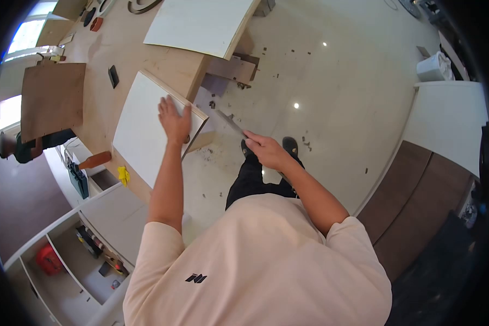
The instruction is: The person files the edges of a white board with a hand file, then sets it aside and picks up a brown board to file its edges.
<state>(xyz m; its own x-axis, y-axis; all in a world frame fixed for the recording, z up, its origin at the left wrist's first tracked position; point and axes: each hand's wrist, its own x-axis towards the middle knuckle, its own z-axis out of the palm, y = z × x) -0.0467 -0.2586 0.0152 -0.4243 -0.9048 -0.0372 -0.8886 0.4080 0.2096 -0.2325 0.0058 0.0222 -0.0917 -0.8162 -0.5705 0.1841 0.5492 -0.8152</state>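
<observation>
A white panel [141,125] with a wooden edge lies on the wooden workbench [117,49], its corner reaching past the bench edge. My left hand [175,120] rests flat on this panel near that corner, fingers spread. Away from the panel, over the floor, my right hand [263,149] is closed around a long, flat grey tool [231,124], which points up and left toward the panel's corner. I cannot make out exactly what kind of tool it is.
Another white panel [198,24] lies farther up the bench. A co-worker [30,149] stands at the left by a brown board [53,100]. Small scraps dot the shiny floor [331,98]. Open compartments [65,255] hold tools at lower left; brown panels [418,201] are at right.
</observation>
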